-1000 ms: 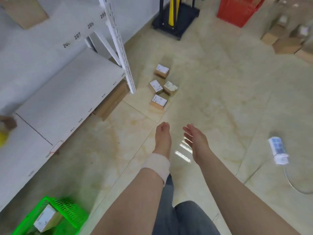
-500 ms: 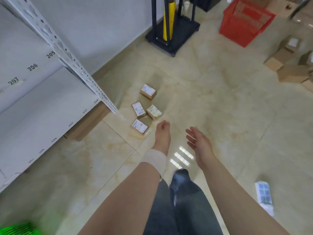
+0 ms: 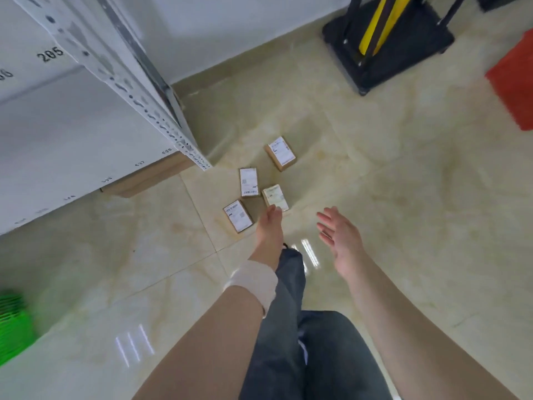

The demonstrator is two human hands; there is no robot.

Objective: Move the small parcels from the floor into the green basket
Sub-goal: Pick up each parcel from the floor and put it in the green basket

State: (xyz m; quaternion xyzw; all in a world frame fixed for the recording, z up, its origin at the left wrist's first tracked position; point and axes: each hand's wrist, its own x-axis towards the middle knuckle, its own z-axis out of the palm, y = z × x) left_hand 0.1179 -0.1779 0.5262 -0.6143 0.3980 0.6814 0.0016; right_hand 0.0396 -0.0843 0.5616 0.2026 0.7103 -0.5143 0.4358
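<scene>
Furthest left, at the frame's edge, the green basket (image 3: 13,321) is seen on the floor (image 3: 403,197), too blurred for its contents to be told. Beyond it a white rack (image 3: 72,134) is set along the wall, its shelf edges marked with numbers, and a flat carton (image 3: 150,179) is tucked under the lowest shelf. Just right of the rack's post (image 3: 138,90) four brown parcels are laid on the tiles, white labels up: the near parcel (image 3: 238,215), the middle parcel (image 3: 248,182) just beyond it, the pale parcel (image 3: 275,197) to the right of those two, and the far parcel (image 3: 280,153) a little apart toward the wall. All four are well apart from the green basket. The left hand (image 3: 269,229) is stretched out, fingers straight and together, nothing gripped; its fingertips are overlapped with the pale parcel's near edge, but whether contact is made cannot be told. A white wrap (image 3: 253,281) is worn at that wrist. Dark trousers (image 3: 302,356) are seen between the forearms. The right hand (image 3: 341,241) is held in the air, fingers spread, palm turned leftward, nothing held. Farther right a black stand (image 3: 386,44) with a yellow bar is placed by the wall, and a red basket (image 3: 516,82) is cut off by the right edge.
</scene>
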